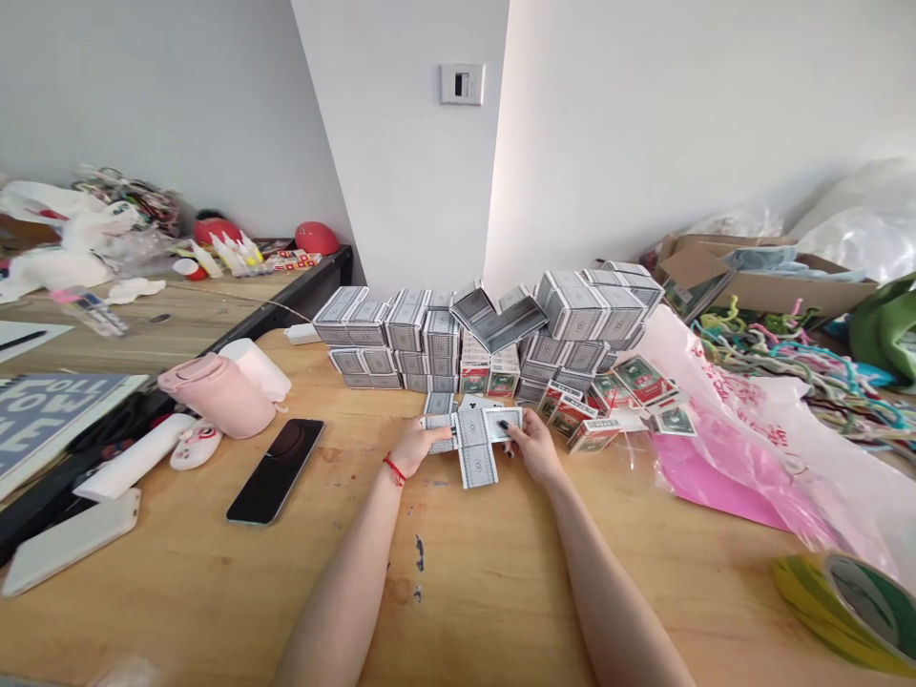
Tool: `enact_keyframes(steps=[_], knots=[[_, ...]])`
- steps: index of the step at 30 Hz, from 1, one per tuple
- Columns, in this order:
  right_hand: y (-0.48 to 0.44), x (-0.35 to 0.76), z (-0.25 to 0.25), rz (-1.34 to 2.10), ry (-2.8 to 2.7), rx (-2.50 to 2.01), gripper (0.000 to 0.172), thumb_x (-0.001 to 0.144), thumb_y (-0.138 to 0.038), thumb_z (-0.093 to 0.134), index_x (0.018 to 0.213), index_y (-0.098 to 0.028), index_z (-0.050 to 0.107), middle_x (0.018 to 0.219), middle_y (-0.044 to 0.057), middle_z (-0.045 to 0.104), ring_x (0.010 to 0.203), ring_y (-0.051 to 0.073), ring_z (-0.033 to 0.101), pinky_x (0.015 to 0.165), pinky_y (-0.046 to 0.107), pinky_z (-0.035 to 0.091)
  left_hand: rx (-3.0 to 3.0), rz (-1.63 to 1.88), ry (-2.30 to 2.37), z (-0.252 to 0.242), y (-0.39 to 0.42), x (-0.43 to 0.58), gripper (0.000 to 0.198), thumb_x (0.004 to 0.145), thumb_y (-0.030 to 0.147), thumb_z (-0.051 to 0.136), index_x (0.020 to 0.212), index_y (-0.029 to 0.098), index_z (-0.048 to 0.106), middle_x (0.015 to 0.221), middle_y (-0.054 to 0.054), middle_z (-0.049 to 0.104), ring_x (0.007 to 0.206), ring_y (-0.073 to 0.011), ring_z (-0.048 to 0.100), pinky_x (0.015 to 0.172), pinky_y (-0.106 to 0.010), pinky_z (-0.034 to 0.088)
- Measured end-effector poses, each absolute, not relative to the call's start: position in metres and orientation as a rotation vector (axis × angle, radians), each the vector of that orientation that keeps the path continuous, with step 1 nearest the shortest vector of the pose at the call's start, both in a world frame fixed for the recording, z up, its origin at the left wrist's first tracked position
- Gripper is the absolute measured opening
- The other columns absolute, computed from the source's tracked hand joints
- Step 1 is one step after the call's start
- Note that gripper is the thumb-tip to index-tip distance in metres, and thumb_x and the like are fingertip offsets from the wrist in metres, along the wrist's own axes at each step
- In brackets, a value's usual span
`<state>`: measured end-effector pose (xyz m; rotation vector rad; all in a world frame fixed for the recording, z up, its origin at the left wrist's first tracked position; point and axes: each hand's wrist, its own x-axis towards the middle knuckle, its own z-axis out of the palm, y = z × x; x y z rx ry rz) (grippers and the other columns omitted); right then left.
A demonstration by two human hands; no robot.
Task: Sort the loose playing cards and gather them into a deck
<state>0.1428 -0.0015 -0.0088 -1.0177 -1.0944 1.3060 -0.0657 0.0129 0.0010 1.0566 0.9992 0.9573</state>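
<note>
Above the wooden table, several grey-patterned playing cards (478, 466) are joined or overlapped in a rough cross shape between my two hands. My left hand (413, 447), with a red string bracelet at the wrist, pinches the left end. At the other end, my right hand (536, 447) grips the right card, its dark-nailed fingers lying over the card's face. Just behind them lie a grey-backed card stack (439, 405) and a white-faced card (472, 405). Farther back stands a row of card boxes (358, 324) built from the same patterned cards, some tilted.
Red-and-green card packs (593, 434) lie right of the row, beside a pink plastic bag (722, 429). Yellow tape (808, 601) sits at the right front. To the left are a black phone (278, 472), a pink cup (221, 396) and a white power bank (72, 544).
</note>
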Motion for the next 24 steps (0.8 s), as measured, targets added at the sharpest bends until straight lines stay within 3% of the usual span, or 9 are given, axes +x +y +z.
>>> enact_keyframes(steps=[6, 15, 24], knots=[[0.000, 0.145, -0.012, 1.384, -1.152, -0.995, 0.028, 0.066, -0.040, 0.060, 0.077, -0.020, 0.043, 0.048, -0.008, 0.044, 0.034, 0.005, 0.036, 0.033, 0.018, 0.026, 1.064, 0.966, 1.092, -0.001, 0.012, -0.064, 0.024, 0.052, 0.019, 0.068, 0.075, 0.013, 0.064, 0.074, -0.005, 0.066, 0.070, -0.0172, 0.059, 0.067, -0.028, 0.044], [-0.003, 0.138, -0.011, 1.333, -1.222, -1.094, 0.026, 0.070, -0.043, 0.054, 0.074, -0.021, 0.041, 0.042, -0.008, 0.046, 0.033, 0.007, 0.038, 0.034, 0.019, 0.027, 1.084, 0.989, 1.136, -0.002, 0.012, -0.058, 0.022, 0.051, 0.021, 0.068, 0.071, 0.013, 0.063, 0.069, -0.003, 0.065, 0.066, -0.0166, 0.057, 0.063, -0.028, 0.043], [-0.006, 0.131, -0.012, 1.272, -1.181, -1.136, 0.025, 0.070, -0.042, 0.053, 0.070, -0.021, 0.039, 0.041, -0.011, 0.036, 0.028, 0.004, 0.031, 0.029, 0.017, 0.022, 1.145, 0.979, 1.097, -0.002, 0.012, -0.053, 0.020, 0.053, 0.021, 0.066, 0.071, 0.012, 0.064, 0.070, -0.004, 0.064, 0.068, -0.0163, 0.056, 0.064, -0.028, 0.042]])
